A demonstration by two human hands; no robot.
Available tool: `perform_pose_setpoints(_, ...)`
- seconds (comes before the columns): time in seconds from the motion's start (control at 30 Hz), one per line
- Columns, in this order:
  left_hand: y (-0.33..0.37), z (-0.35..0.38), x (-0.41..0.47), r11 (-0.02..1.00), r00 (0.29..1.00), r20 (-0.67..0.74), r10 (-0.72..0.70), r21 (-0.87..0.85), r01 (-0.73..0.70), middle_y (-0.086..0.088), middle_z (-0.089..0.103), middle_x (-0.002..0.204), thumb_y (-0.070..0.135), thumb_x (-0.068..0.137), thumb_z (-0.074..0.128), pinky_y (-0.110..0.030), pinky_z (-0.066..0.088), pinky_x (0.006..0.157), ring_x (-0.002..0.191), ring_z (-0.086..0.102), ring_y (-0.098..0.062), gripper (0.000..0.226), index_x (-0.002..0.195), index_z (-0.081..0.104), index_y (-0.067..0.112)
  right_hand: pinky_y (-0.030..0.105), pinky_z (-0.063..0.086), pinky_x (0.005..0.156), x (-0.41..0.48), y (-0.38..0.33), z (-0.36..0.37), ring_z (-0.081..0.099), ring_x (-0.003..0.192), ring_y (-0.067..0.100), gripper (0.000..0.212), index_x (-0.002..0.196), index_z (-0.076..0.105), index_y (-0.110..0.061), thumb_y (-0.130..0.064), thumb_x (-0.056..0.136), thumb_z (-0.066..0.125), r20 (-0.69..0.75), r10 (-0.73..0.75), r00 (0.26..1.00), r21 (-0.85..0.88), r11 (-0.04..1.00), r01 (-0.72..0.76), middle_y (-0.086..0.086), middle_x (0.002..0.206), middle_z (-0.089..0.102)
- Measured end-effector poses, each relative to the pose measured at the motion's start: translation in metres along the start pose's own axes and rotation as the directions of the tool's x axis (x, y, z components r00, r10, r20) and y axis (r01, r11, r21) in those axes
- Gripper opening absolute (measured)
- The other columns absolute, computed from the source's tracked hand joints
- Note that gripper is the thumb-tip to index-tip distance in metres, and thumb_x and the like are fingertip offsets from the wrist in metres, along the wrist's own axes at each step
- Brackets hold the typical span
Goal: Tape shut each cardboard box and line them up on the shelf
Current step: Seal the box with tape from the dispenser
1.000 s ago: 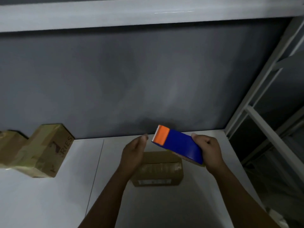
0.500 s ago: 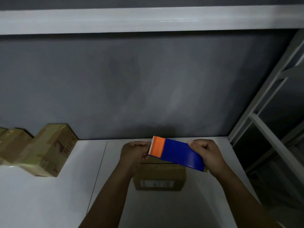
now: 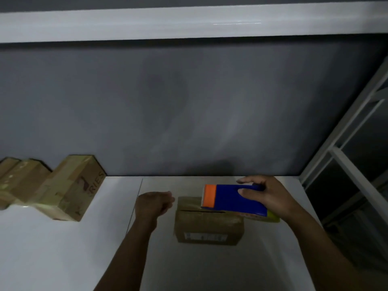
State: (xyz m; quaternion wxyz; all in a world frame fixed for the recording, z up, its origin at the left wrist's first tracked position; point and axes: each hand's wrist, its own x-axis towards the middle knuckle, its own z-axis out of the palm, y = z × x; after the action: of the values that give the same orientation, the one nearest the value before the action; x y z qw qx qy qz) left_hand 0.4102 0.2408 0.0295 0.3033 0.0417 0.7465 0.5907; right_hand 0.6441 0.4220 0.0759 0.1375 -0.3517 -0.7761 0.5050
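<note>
Moved: L hand (image 3: 154, 204) pulling left, off dispenser (image 3: 231, 199) orange end.
L grip: fingers curling in; can't tell if holding anything.
R hand (image 3: 266, 198): clamping round dispenser's blue body, above box (image 3: 207, 225).
Box: sitting nr shelf (image 3: 63, 248) back edge, right half.

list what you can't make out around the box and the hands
Head view only.
Right part of the box top: hidden by the tape dispenser in the right hand.
The label: too blurred to read.
Whether the curled left hand pinches tape: unclear.
The row of boxes: cut by the left edge.
</note>
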Motion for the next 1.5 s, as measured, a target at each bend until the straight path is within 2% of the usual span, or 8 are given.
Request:
perform_pose_setpoints(0.13, -0.022, -0.004, 0.0, 1.0, 0.999, -0.051, 0.019, -0.001, -0.019, -0.011, 0.072, 0.069, 0.013, 0.076, 0.077, -0.035, 0.057, 0.072, 0.072, 0.069, -0.026, 0.007, 0.071, 0.072, 0.011, 0.034, 0.059, 0.071, 0.007, -0.005, 0.016, 0.069, 0.073, 0.007, 0.008, 0.086, 0.073, -0.029, -0.034, 0.083, 0.068, 0.037, -0.003, 0.999, -0.055, 0.998, 0.005, -0.008, 0.079, 0.073)
perform_pose_setpoints(0.57, -0.061, -0.013, 0.028, 0.998, 0.996, -0.074, -0.044, -0.053, 0.04, -0.011, 0.073, 0.075, 0.016, 0.078, 0.076, -0.039, 0.058, 0.077, 0.078, 0.07, -0.027, 0.008, 0.073, 0.071, 0.011, 0.031, 0.059, 0.064, 0.034, -0.011, 0.041, 0.067, 0.069, 0.008, 0.012, 0.078, 0.071, -0.031, -0.042, 0.082, 0.068, 0.037, 0.094, 0.995, -0.185, 0.979, -0.086, -0.007, 0.074, 0.071)
perform_pose_setpoints(0.93, -0.096, 0.008, 0.035, 0.993, 0.993, -0.058, -0.106, -0.065, 0.103, -0.005, 0.072, 0.079, 0.019, 0.083, 0.071, -0.026, 0.054, 0.061, 0.076, 0.069, -0.02, 0.009, 0.084, 0.072, 0.01, 0.031, 0.055, 0.064, 0.042, -0.016, 0.047, 0.064, 0.069, 0.007, 0.023, 0.077, 0.07, -0.03, -0.051, 0.082, 0.063, 0.028, 0.122, 0.992, -0.32, 0.941, -0.107, -0.008, 0.075, 0.069)
perform_pose_setpoints(1.1, -0.106, 0.02, 0.033, 0.996, 0.998, -0.047, -0.043, 0.079, 0.047, 0.003, 0.072, 0.082, 0.028, 0.086, 0.067, -0.037, 0.058, 0.074, 0.077, 0.067, -0.013, 0.012, 0.074, 0.071, 0.029, 0.03, 0.055, 0.064, 0.042, -0.015, 0.05, 0.064, 0.07, 0.007, 0.023, 0.077, 0.07, -0.031, -0.052, 0.083, 0.062, 0.019, 0.126, 0.992, -0.347, 0.931, -0.112, -0.009, 0.075, 0.069)
perform_pose_setpoints(1.3, -0.108, 0.025, 0.026, 0.89, 0.984, -0.003, 0.176, 0.429, -0.157, 0.008, 0.071, 0.078, 0.033, 0.093, 0.054, -0.01, 0.038, 0.054, 0.063, 0.059, 0.004, 0.021, 0.083, 0.072, 0.029, 0.028, 0.054, 0.063, 0.042, -0.017, 0.052, 0.064, 0.071, 0.008, 0.024, 0.082, 0.07, -0.029, -0.051, 0.084, 0.061, 0.02, 0.122, 0.992, -0.376, 0.921, -0.105, -0.008, 0.077, 0.069)
perform_pose_setpoints(1.37, -0.107, 0.023, 0.026, 0.877, 0.988, -0.002, 0.153, 0.461, -0.135, 0.0, 0.073, 0.101, 0.04, 0.093, 0.052, -0.014, 0.046, 0.07, 0.082, 0.065, -0.003, 0.026, 0.109, 0.069, 0.027, 0.029, 0.054, 0.062, 0.043, -0.017, 0.052, 0.065, 0.071, 0.008, 0.024, 0.083, 0.07, -0.029, -0.051, 0.084, 0.061, 0.018, 0.124, 0.992, -0.37, 0.923, -0.108, -0.008, 0.077, 0.07)
perform_pose_setpoints(1.43, -0.105, 0.018, 0.027, 0.905, 0.999, -0.009, 0.046, 0.424, -0.038, -0.007, 0.06, 0.129, 0.045, 0.089, 0.059, -0.03, 0.045, 0.093, 0.114, 0.059, -0.019, 0.062, 0.143, 0.04, 0.019, 0.031, 0.055, 0.064, 0.042, -0.017, 0.052, 0.065, 0.071, 0.009, 0.024, 0.083, 0.07, -0.029, -0.052, 0.083, 0.062, 0.021, 0.123, 0.992, -0.373, 0.922, -0.107, -0.008, 0.077, 0.069)
perform_pose_setpoints(1.5, -0.102, 0.012, 0.026, 0.916, 0.998, -0.046, 0.049, 0.4, -0.027, -0.009, 0.056, 0.133, 0.041, 0.088, 0.062, -0.032, 0.042, 0.095, 0.116, 0.056, -0.018, 0.066, 0.144, 0.038, 0.016, 0.032, 0.056, 0.065, 0.041, -0.018, 0.053, 0.065, 0.071, 0.008, 0.023, 0.082, 0.069, -0.03, -0.052, 0.083, 0.061, 0.02, 0.119, 0.993, -0.379, 0.92, -0.103, -0.009, 0.078, 0.069)
